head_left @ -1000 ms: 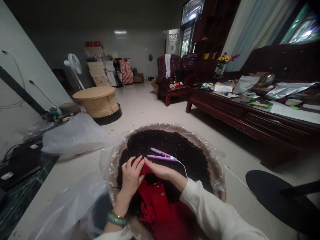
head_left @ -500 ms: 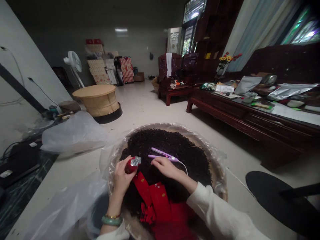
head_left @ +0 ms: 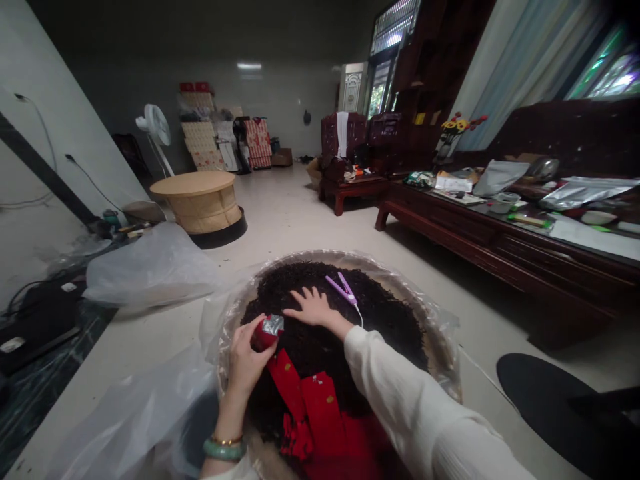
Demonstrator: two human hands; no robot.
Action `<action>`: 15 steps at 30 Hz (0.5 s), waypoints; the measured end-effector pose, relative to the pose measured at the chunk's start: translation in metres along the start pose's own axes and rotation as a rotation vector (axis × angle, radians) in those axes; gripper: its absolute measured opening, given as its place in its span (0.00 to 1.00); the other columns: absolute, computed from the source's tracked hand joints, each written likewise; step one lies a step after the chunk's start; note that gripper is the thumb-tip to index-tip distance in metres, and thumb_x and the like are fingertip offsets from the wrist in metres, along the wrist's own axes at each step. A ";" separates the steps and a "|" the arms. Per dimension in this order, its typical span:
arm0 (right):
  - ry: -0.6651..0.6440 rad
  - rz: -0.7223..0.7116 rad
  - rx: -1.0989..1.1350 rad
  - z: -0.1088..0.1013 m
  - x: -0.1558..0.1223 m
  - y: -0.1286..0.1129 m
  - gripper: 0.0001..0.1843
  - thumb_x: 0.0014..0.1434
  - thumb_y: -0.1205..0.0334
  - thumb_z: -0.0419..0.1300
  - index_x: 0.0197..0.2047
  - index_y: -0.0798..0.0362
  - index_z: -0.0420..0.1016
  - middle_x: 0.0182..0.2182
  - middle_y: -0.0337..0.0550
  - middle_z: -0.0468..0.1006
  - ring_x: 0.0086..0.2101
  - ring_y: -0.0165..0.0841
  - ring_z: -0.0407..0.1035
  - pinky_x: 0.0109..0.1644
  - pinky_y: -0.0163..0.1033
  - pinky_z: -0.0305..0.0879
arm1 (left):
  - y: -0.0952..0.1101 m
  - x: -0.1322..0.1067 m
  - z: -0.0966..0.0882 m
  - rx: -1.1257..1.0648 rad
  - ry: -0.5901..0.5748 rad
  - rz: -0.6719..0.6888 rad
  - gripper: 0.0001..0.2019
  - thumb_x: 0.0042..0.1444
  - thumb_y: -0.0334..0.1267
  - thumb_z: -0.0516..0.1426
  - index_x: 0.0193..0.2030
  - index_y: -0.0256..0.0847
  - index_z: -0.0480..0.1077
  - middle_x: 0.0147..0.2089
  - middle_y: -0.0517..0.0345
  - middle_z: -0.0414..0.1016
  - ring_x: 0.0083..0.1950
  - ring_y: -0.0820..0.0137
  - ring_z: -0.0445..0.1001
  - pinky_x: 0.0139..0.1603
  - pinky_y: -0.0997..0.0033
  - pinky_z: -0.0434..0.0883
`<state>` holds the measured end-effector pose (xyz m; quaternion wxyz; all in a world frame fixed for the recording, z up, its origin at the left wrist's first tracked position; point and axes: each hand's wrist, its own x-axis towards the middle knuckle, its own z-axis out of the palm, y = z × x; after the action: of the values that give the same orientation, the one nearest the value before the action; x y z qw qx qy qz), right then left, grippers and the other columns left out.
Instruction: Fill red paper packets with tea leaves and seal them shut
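Note:
My left hand [head_left: 249, 352] is wrapped round a small red pouch [head_left: 267, 331] whose silver foil mouth faces up. My right hand [head_left: 313, 308] lies with fingers spread on the dark dried leaves [head_left: 385, 323], which look like tea, and holds nothing. Just beyond it, a purple mini hair straightener [head_left: 345, 290] rests on the leaves with its two arms apart and a white cord trailing. Several flat red pouches [head_left: 323, 403] lie near me, in front of the leaves. A broad round basket [head_left: 440, 327] lined with clear plastic holds all this.
Clear plastic bags [head_left: 150, 267] lie on the left. Behind them stands a round tan drum-like table [head_left: 197, 200]. A dark wooden table [head_left: 500, 247] with clutter runs along the right. A black round stand base [head_left: 540, 393] is at the lower right.
My right hand has moved from the straightener onto the leaves, its fingers now spread. The straightener has shifted farther back and turned, pointing away from me. My left hand still holds the pouch.

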<state>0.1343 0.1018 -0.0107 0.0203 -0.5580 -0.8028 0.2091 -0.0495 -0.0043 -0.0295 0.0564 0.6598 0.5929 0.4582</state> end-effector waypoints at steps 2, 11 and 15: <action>0.040 -0.155 -0.059 0.006 -0.009 -0.012 0.39 0.55 0.30 0.45 0.65 0.41 0.55 0.65 0.53 0.53 0.63 0.55 0.43 0.59 0.64 0.45 | 0.001 0.002 -0.001 -0.003 0.007 -0.001 0.22 0.48 0.41 0.61 0.52 0.43 0.69 0.48 0.50 0.75 0.48 0.60 0.73 0.50 0.57 0.71; 0.234 -0.294 -0.243 0.005 -0.039 0.002 0.30 0.58 0.40 0.52 0.57 0.49 0.66 0.53 0.56 0.67 0.51 0.47 0.60 0.51 0.53 0.59 | 0.005 0.008 -0.001 -0.021 0.015 -0.015 0.23 0.47 0.42 0.62 0.51 0.42 0.69 0.47 0.50 0.74 0.47 0.61 0.74 0.48 0.59 0.73; 0.171 -0.213 -0.192 0.002 -0.027 0.004 0.34 0.55 0.37 0.54 0.61 0.45 0.62 0.57 0.54 0.64 0.52 0.49 0.59 0.51 0.55 0.59 | 0.009 0.011 0.003 -0.039 0.008 -0.008 0.23 0.47 0.42 0.62 0.51 0.43 0.69 0.46 0.51 0.74 0.46 0.61 0.74 0.47 0.59 0.73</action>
<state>0.1474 0.0782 -0.0084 0.0571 -0.4849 -0.8691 0.0797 -0.0422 0.0039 -0.0204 0.0686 0.6543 0.5869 0.4719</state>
